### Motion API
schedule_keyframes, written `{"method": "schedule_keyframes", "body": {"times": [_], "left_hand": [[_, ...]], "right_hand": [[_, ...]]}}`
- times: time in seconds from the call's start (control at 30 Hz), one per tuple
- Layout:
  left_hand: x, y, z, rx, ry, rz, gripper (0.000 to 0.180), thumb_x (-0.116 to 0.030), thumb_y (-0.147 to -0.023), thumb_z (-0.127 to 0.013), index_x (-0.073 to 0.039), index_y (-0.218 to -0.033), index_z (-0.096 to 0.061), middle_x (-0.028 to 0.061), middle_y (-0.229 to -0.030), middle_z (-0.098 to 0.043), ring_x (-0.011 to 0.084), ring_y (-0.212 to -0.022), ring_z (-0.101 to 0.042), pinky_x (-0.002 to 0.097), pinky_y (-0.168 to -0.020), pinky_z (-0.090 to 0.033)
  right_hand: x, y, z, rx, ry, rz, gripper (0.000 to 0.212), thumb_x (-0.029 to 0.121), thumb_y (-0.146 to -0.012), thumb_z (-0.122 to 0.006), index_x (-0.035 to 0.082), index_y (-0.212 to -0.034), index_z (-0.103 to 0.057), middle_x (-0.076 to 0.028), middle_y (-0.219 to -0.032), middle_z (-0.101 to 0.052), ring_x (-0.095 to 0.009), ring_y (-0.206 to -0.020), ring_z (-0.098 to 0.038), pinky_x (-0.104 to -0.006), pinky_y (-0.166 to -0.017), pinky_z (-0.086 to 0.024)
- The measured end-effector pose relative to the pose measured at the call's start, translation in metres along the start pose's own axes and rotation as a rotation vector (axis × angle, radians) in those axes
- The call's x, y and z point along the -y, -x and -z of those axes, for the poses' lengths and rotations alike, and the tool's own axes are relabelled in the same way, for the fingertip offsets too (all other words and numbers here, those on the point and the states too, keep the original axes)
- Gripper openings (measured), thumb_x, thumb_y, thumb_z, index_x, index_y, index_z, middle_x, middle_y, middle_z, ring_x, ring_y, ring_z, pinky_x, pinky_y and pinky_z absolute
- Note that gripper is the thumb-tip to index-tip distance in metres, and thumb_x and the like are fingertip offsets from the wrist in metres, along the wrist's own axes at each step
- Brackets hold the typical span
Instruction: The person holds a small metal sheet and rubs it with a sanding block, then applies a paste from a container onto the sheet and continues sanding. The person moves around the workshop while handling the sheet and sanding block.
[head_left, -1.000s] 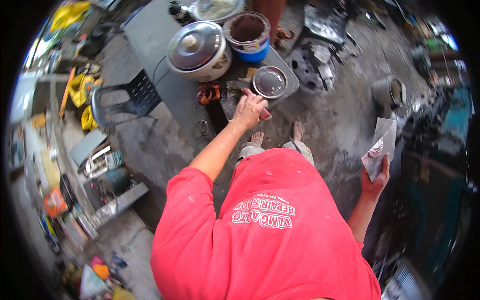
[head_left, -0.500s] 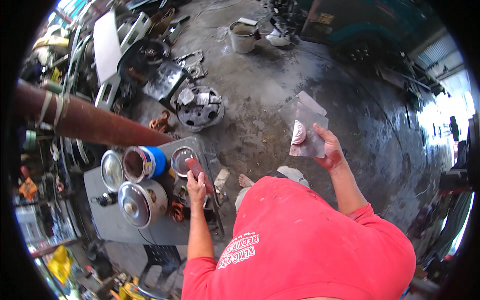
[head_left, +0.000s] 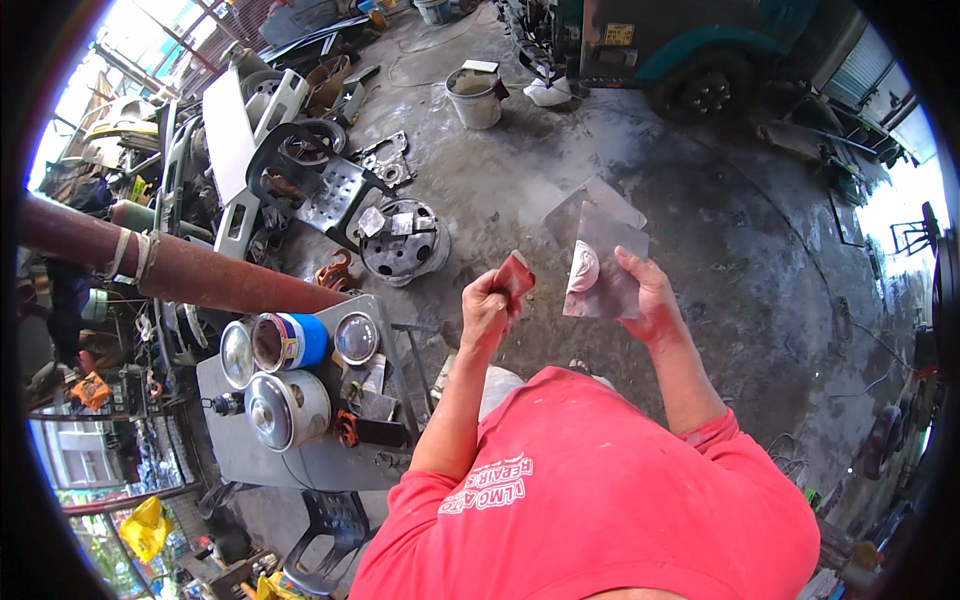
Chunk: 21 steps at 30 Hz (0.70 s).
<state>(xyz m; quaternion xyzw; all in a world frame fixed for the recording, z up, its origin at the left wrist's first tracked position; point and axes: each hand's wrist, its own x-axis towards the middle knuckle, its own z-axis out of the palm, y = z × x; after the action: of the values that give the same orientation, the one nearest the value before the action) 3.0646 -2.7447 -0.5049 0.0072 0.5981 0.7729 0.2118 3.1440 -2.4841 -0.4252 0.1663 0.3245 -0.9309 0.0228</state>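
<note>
My left hand (head_left: 485, 312) is closed around a red, flattened tube (head_left: 515, 277), raised in front of my chest. To its right, my right hand (head_left: 652, 300) grips a thin grey flat sheet (head_left: 622, 260) by its lower right edge, thumb on top. A smooth pale pinkish-white mound of paste (head_left: 583, 265) sits on the left part of that sheet. Behind it a second thin plate (head_left: 590, 203) sticks out at an angle; how the two are joined is hidden. A gap separates the tube from the sheet.
On my left stands a grey table (head_left: 230, 440) with a blue can (head_left: 302, 340), a lidded pot (head_left: 285, 410) and a round lid (head_left: 357, 338). A red pole (head_left: 200, 262) slants past it. Ahead are a wheel rim (head_left: 405, 245), a black chair (head_left: 325, 185) and a bucket (head_left: 475, 98).
My left hand has left the table's edge with the red tube and moved right, toward the sheet. The right hand stays nearly in place. The view has tilted up somewhat.
</note>
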Motion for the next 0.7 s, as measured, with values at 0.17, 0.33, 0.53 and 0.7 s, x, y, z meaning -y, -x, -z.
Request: {"method": "schedule_keyframes", "body": {"times": [0.17, 0.33, 0.53, 0.7], "left_hand": [[-0.019, 0.012, -0.034, 0.158, 0.325, -0.045, 0.029, -0.009, -0.104, -0.051, 0.004, -0.124, -0.067, 0.0129, -0.092, -0.075, 0.0168, -0.073, -0.074, 0.0274, -0.046, -0.046], [-0.059, 0.007, -0.036, 0.223, 0.17, -0.02, 0.038, -0.026, -0.117, -0.051, 0.005, -0.136, -0.061, 0.0169, -0.109, -0.077, 0.0247, -0.096, -0.079, 0.0365, -0.076, -0.063], [-0.074, 0.01, -0.016, 0.25, 0.161, -0.007, 0.031, -0.003, -0.103, -0.05, 0.003, -0.132, -0.059, 0.0225, -0.113, -0.076, 0.0347, -0.097, -0.079, 0.0468, -0.087, -0.065], [-0.081, 0.015, -0.006, 0.23, 0.386, 0.035, 0.047, 0.008, -0.077, -0.044, 0.002, -0.122, -0.058, 0.027, -0.114, -0.074, 0.0392, -0.094, -0.078, 0.0516, -0.086, -0.065]], "right_hand": [[0.022, 0.026, 0.022, 0.003, 0.008, 0.079, 0.035, 0.024, -0.106, -0.069, 0.001, -0.132, -0.066, -0.011, -0.122, -0.075, -0.024, -0.107, -0.075, -0.0413, -0.097, -0.062], [0.021, 0.038, 0.025, -0.118, -0.043, 0.215, 0.033, 0.024, -0.105, -0.07, 0.003, -0.13, -0.067, -0.009, -0.121, -0.075, -0.023, -0.11, -0.074, -0.0421, -0.099, -0.06], [0.0, 0.044, 0.012, -0.156, -0.084, 0.231, 0.032, 0.024, -0.105, -0.07, 0.003, -0.128, -0.069, -0.009, -0.121, -0.076, -0.024, -0.11, -0.074, -0.0424, -0.1, -0.06], [-0.018, 0.042, 0.004, -0.143, -0.049, 0.194, 0.036, 0.023, -0.105, -0.07, 0.002, -0.134, -0.065, -0.009, -0.125, -0.073, -0.023, -0.113, -0.073, -0.0414, -0.101, -0.059]]}}
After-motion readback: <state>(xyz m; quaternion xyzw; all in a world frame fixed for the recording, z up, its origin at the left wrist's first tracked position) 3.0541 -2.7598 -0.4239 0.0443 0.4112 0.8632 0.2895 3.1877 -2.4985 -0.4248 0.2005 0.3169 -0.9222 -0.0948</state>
